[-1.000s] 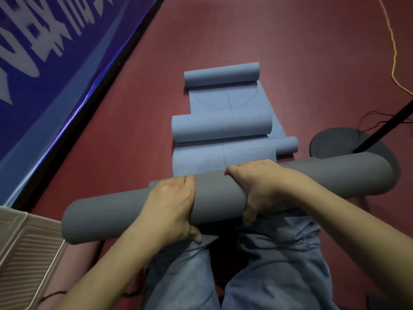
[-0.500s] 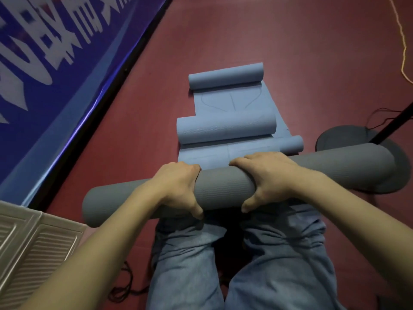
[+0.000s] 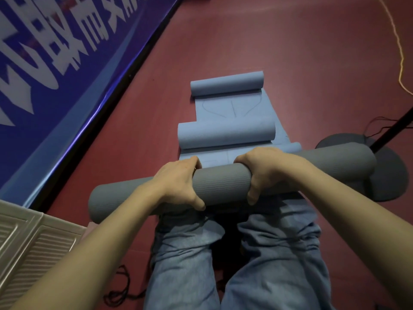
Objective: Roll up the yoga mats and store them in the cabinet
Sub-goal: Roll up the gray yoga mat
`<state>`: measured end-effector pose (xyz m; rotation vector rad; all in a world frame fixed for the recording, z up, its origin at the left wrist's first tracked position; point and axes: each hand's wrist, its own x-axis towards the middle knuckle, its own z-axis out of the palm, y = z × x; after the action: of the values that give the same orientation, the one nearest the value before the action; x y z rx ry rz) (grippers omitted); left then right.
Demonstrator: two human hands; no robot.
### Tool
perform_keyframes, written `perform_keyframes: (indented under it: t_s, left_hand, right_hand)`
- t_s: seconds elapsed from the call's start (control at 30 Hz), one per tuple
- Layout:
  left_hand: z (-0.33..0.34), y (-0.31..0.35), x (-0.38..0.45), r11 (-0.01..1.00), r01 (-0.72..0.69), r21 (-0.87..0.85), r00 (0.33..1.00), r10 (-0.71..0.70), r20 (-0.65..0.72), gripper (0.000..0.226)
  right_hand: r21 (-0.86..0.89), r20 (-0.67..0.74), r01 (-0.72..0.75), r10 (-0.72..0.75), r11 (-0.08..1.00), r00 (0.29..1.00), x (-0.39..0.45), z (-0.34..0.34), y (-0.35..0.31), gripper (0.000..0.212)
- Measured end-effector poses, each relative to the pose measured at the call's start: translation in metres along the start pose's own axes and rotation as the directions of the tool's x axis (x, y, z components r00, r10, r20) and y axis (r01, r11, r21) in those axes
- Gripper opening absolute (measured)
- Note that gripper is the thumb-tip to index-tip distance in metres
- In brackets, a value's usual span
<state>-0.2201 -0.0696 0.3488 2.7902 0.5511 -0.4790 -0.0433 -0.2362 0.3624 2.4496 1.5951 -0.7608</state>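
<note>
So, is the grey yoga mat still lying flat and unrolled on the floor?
No, the grey yoga mat is a tight roll held above the knees, left hand and right hand gripping its middle.

The rolled mat point(image 3: 223, 184) is dark grey with a fine wavy ribbed texture. Blue mats point(image 3: 226, 130) behind it are light blue with thin darker line markings. Floor point(image 3: 290, 52) is deep maroon red. Banner point(image 3: 55, 63) is royal blue with white lettering. Jeans point(image 3: 279, 253) are faded blue denim, cord point(image 3: 400, 54) is yellow.

one grey rolled mat point(image 3: 223, 189), three blue rolls point(image 3: 225, 83) point(image 3: 225, 134) point(image 3: 292, 147), two hands point(image 3: 178, 184) point(image 3: 266, 171).
</note>
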Motion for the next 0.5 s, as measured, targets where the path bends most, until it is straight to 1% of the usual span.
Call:
perform_keyframes:
  t_s: [0.07, 0.17, 0.27, 0.4, 0.5]
  left_hand:
    - [0.0, 0.001, -0.002, 0.999, -0.015, 0.046, 1.0, 0.015, -0.014, 0.083]
    - [0.006, 0.007, -0.004, 0.987, -0.028, 0.158, 0.999, 0.034, -0.038, 0.097]
    - [0.013, 0.007, -0.004, 0.981, -0.023, 0.19, 0.998, 0.032, -0.045, 0.102]
    - [0.012, 0.004, 0.001, 0.977, -0.021, 0.21, 0.998, 0.032, -0.049, 0.09]
    - [0.001, 0.0, 0.009, 0.988, 0.007, 0.157, 1.0, -0.01, 0.023, 0.082]
  right_hand:
    - [0.03, 0.028, -0.01, 0.009, 1.0, 1.0, 0.002, -0.001, 0.003, 0.081]
    - [0.055, 0.047, -0.015, 0.012, 0.998, 0.999, 0.003, -0.004, 0.005, 0.078]
    - [0.066, 0.049, -0.012, 0.009, 0.998, 0.999, 0.003, -0.003, 0.004, 0.079]
    - [0.056, 0.082, -0.013, 0.008, 0.998, 0.997, 0.003, -0.002, 0.003, 0.085]
    - [0.086, 0.088, -0.015, 0.008, 0.996, 0.996, 0.0, -0.004, 0.001, 0.08]
